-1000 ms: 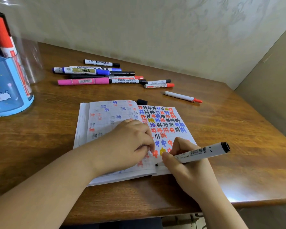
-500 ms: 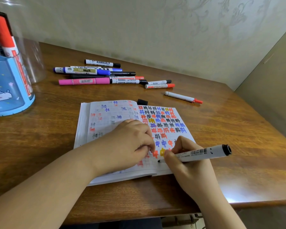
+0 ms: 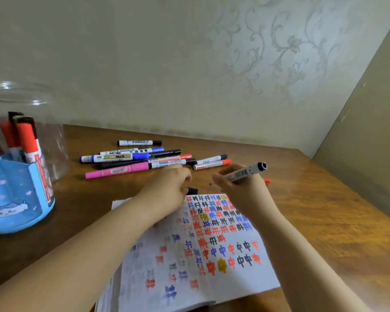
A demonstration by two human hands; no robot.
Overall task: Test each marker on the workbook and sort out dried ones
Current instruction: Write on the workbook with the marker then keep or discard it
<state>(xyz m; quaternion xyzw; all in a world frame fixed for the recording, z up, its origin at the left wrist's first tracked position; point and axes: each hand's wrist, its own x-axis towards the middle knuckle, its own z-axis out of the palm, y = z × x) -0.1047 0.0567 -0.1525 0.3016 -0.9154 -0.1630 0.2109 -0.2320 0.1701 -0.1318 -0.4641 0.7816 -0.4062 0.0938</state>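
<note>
The open workbook (image 3: 189,278) lies on the wooden table, its pages full of coloured test characters. My right hand (image 3: 245,194) is raised over the workbook's far edge and holds an uncapped white marker (image 3: 245,172), tip towards the left and black end up to the right. My left hand (image 3: 167,190) reaches past the top of the workbook with curled fingers, right beside a small black cap (image 3: 193,190); whether it grips the cap is hidden. Several capped markers (image 3: 133,156) lie in a loose row beyond, including a pink marker (image 3: 117,171).
A blue pen holder (image 3: 16,199) with red markers stands at the left, inside or before a clear plastic jar (image 3: 54,143). A red marker tip (image 3: 266,180) shows behind my right hand. The wall runs along the table's back, and a panel (image 3: 369,154) closes the right side.
My right hand lifted the marker off the page and moved forward. My left hand left the workbook and reached to the black cap. My view tilted upward.
</note>
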